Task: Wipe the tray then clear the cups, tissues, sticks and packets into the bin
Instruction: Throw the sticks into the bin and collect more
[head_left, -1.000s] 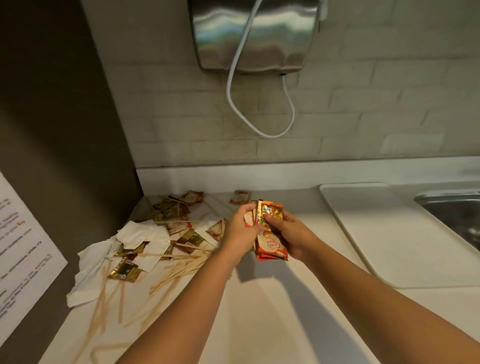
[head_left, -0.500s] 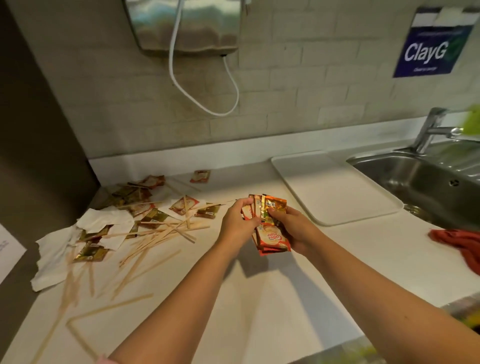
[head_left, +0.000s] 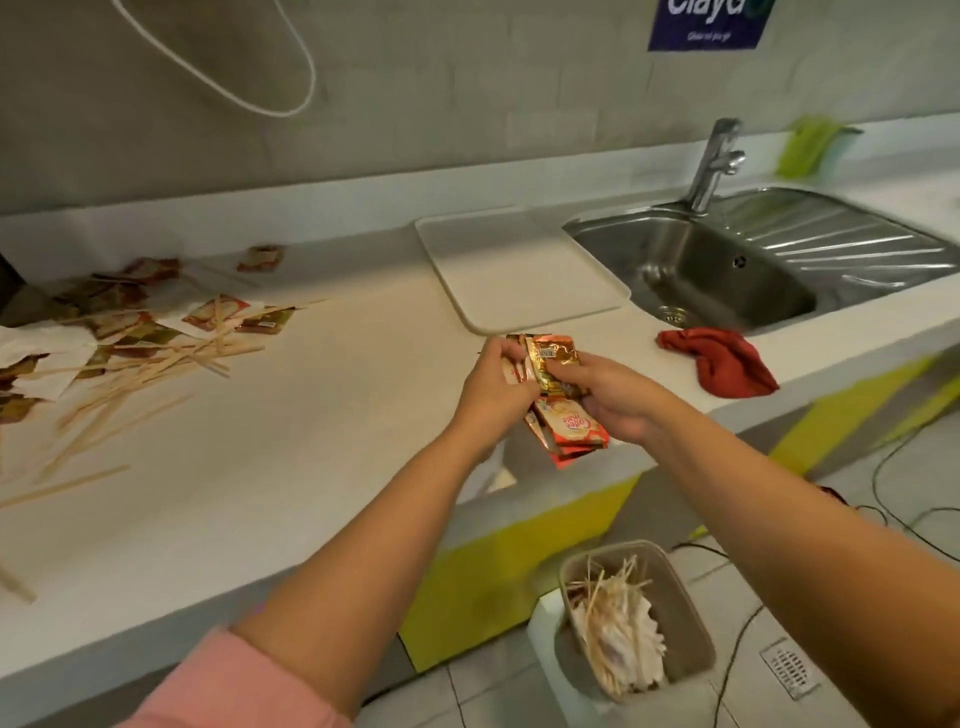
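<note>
My left hand (head_left: 496, 392) and my right hand (head_left: 615, 397) both grip a bunch of orange and gold packets (head_left: 563, 415) above the counter's front edge. The white tray (head_left: 519, 275) lies bare on the counter beside the sink. More packets (head_left: 215, 312), wooden sticks (head_left: 150, 364) and white tissues (head_left: 36, 353) are scattered on the counter at the left. On the floor below stands the grey bin (head_left: 685, 618), holding sticks and tissues. No cups are in view.
A steel sink (head_left: 727, 275) with a tap (head_left: 714, 161) is at the right. A red cloth (head_left: 719, 358) lies on the counter in front of the sink. Black cables (head_left: 893, 467) run across the tiled floor near a floor drain (head_left: 789, 673).
The view has swung right and down, bringing the sink, the red cloth and the bin into sight. Both hands still hold the packets, now nearer the counter's front edge.
</note>
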